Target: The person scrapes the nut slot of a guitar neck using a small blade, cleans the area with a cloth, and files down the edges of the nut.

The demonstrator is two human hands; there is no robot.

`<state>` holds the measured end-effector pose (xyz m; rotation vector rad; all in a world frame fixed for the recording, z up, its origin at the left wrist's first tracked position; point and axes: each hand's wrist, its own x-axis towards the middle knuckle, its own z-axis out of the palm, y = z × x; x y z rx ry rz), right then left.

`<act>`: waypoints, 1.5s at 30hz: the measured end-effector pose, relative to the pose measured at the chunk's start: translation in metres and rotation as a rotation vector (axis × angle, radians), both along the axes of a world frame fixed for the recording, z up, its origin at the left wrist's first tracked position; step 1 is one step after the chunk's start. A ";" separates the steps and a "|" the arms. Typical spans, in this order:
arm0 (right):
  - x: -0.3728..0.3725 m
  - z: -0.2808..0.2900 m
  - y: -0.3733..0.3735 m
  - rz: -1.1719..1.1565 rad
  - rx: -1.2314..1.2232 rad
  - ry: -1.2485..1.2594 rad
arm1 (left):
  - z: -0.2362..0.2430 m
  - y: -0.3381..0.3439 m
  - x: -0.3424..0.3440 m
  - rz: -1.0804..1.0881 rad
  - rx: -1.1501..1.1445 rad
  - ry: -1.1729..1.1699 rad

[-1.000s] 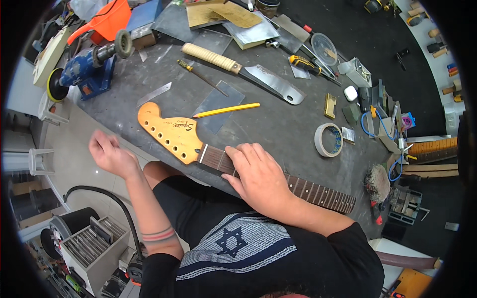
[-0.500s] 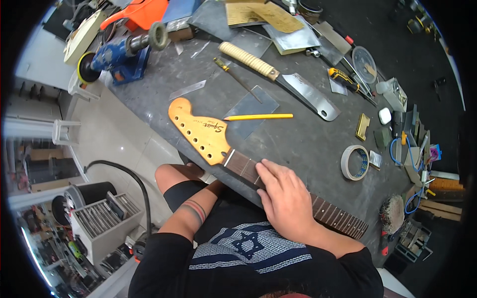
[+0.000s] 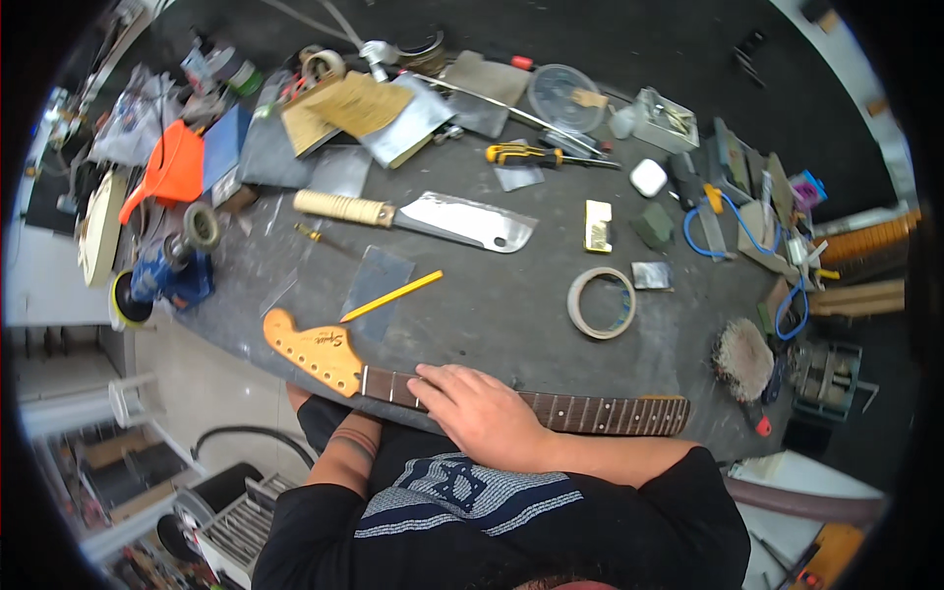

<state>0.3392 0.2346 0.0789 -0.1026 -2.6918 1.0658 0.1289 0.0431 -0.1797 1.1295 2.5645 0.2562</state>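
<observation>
A guitar neck (image 3: 600, 414) lies along the near edge of the table, its dark fretboard facing up and its pale wooden headstock (image 3: 310, 351) at the left. My right hand (image 3: 484, 413) rests flat across the fretboard, fingers stretched out toward the headstock and covering part of the frets. Below the headstock my left forearm shows, but the table edge and neck hide my left hand. A yellow pencil (image 3: 391, 297) lies beyond the headstock, partly over a thin grey sheet (image 3: 374, 273).
Farther back lie a cleaver (image 3: 462, 221) with a wrapped handle, a yellow-black screwdriver (image 3: 526, 155) and a tape roll (image 3: 572, 305). At left stands a blue bench grinder (image 3: 177, 270). A brush (image 3: 744, 362) sits at right; papers, containers and tools crowd the far edge.
My view has turned, so the neck now appears more level and the table's far side shows more. My right hand stays laid on the fretboard; my left hand remains hidden.
</observation>
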 end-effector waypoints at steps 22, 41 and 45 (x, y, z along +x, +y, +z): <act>0.006 0.063 -0.011 -0.396 0.120 0.082 | 0.257 -0.073 -0.020 -0.443 0.047 -0.602; -0.009 0.076 0.113 -0.634 -0.090 -0.121 | 0.292 -0.030 -0.007 -0.434 1.086 -0.476; -0.056 0.053 0.165 -0.607 0.280 -0.249 | 0.293 -0.020 -0.009 -0.425 1.080 -0.452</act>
